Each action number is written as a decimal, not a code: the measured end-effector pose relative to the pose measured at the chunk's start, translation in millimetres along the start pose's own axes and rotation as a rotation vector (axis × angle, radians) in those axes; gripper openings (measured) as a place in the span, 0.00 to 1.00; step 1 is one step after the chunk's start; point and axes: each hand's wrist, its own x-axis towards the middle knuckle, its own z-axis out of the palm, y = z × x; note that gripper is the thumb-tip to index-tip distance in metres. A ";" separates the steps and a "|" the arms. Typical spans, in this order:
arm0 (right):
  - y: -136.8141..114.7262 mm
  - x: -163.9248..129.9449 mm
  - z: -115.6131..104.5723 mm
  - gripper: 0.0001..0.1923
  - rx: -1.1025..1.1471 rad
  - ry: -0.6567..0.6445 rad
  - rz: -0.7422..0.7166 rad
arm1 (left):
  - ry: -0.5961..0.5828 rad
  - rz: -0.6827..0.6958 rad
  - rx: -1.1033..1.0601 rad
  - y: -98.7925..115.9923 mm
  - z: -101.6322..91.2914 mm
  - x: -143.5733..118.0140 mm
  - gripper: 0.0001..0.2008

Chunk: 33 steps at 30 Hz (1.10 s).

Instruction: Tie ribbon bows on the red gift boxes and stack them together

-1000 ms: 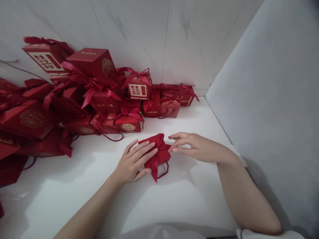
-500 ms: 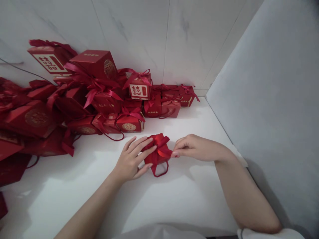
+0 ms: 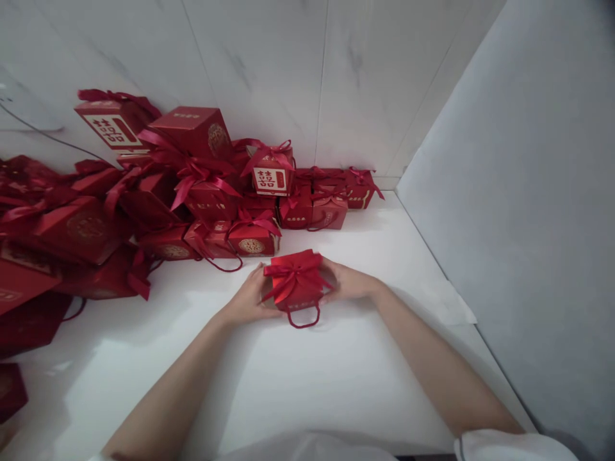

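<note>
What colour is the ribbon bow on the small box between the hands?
Red, like the box; the bow shows best in the head view.

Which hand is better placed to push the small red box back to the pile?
Probably the left hand: it grips the red box's left side, nearest the pile. The right hand holds the far side.

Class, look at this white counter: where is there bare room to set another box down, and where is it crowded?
Bare counter lies in front of the box held between the left hand and right hand, and right of it toward the grey wall. The pile of red boxes crowds the back left.
</note>
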 end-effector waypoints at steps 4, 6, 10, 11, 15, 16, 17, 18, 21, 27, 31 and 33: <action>11.2 10.0 21.9 0.40 0.269 0.200 -0.077 | 0.059 -0.074 -0.143 -13.5 8.9 5.1 0.40; 12.7 13.2 32.3 0.35 0.308 0.313 -0.095 | 0.129 -0.088 -0.180 -21.2 17.5 8.2 0.38; 14.8 20.9 50.6 0.33 0.272 0.591 -0.111 | 0.228 -0.108 -0.244 -28.3 34.7 14.7 0.38; 15.3 23.0 54.6 0.33 0.281 0.633 -0.115 | 0.249 -0.114 -0.257 -28.0 37.3 15.8 0.37; 15.5 29.5 69.7 0.30 0.386 0.717 -0.121 | 0.261 -0.116 -0.340 -21.6 39.1 17.5 0.34; 15.2 30.4 73.9 0.29 0.412 0.732 -0.129 | 0.263 -0.128 -0.382 -19.6 38.4 17.5 0.34; 15.1 31.1 78.1 0.28 0.432 0.746 -0.144 | 0.271 -0.145 -0.425 -17.8 38.0 17.5 0.34; 15.3 31.5 82.1 0.28 0.445 0.759 -0.166 | 0.286 -0.165 -0.460 -16.6 38.1 17.8 0.34; 18.1 32.1 90.1 0.27 0.444 0.773 -0.231 | 0.347 -0.199 -0.519 -16.6 43.2 20.7 0.34; 27.8 28.8 80.6 0.28 0.340 0.838 -0.256 | 0.358 -0.080 -0.672 -24.0 55.3 32.8 0.34; 26.6 20.6 76.6 0.30 0.295 0.772 -0.337 | 0.324 0.033 -0.687 -18.5 51.9 29.4 0.35; 24.6 16.0 78.5 0.32 0.261 0.763 -0.369 | 0.317 0.073 -0.688 -13.7 49.7 24.9 0.39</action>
